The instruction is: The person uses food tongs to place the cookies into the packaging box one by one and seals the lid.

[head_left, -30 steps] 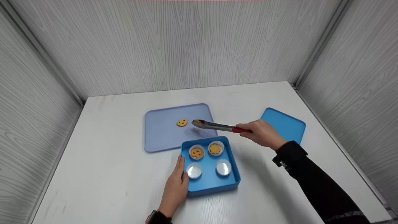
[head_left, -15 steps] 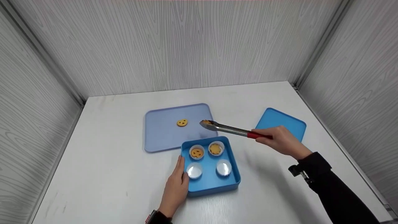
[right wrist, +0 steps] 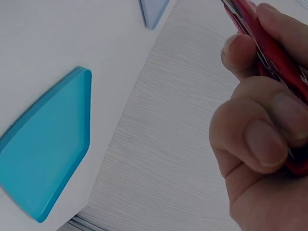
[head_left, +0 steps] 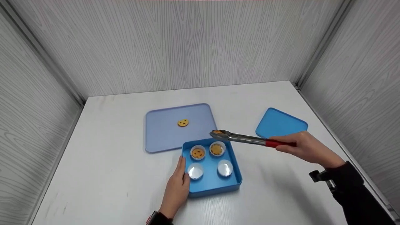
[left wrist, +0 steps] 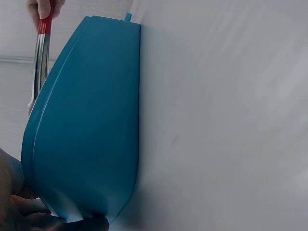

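Observation:
My right hand (head_left: 307,148) grips the red handles of metal tongs (head_left: 247,139), its fingers curled round them in the right wrist view. A small brown cookie (head_left: 218,132) is pinched in the tongs' tips, above the back rim of a blue square box (head_left: 214,184). Against the box's left wall lies my left hand (head_left: 176,189), its fingers straight along the side. Inside, a paper cup at the back left holds a spotted cookie (head_left: 197,153), and one at the back right holds a flower-shaped cookie (head_left: 216,149). The front left cup (head_left: 195,171) and front right cup (head_left: 225,168) show only shiny white insides.
Behind the box stands a pale blue-violet tray (head_left: 162,137) with one round spotted cookie (head_left: 183,122) on it. A blue lid-like tray (head_left: 279,123) lies at the right, beyond my right hand. Grey wood-grain walls (head_left: 187,47) enclose the white tabletop (head_left: 103,156).
My right hand has drawn back to the right and nearer to me. The tongs have carried the cookie from over the pale tray to the box's back edge. My left hand has stayed put.

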The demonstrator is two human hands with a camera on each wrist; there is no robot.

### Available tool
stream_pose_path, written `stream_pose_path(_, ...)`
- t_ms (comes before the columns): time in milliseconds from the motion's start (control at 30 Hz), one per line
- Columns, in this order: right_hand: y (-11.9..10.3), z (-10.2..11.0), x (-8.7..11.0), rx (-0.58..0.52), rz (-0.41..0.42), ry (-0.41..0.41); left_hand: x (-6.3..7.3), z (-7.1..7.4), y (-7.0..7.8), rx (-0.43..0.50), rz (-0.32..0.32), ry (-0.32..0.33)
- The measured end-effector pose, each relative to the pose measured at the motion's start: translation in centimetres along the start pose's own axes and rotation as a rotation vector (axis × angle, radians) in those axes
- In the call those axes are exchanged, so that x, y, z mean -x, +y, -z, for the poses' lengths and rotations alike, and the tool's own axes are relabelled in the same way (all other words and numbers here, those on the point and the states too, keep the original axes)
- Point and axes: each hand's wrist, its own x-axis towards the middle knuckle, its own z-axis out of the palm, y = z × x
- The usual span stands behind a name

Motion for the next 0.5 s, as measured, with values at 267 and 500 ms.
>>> stream_pose_path(267,-0.7,1.5,1.4,-0.039,-0.040,-0.139,0.1,0.0,0.0,-0.005,-0.019,0.017)
stream_pose_path(500,-1.0,1.9,1.8,0.003,-0.034,-0.187,0.1,0.0,0.0,0.011,0.007,-0.001)
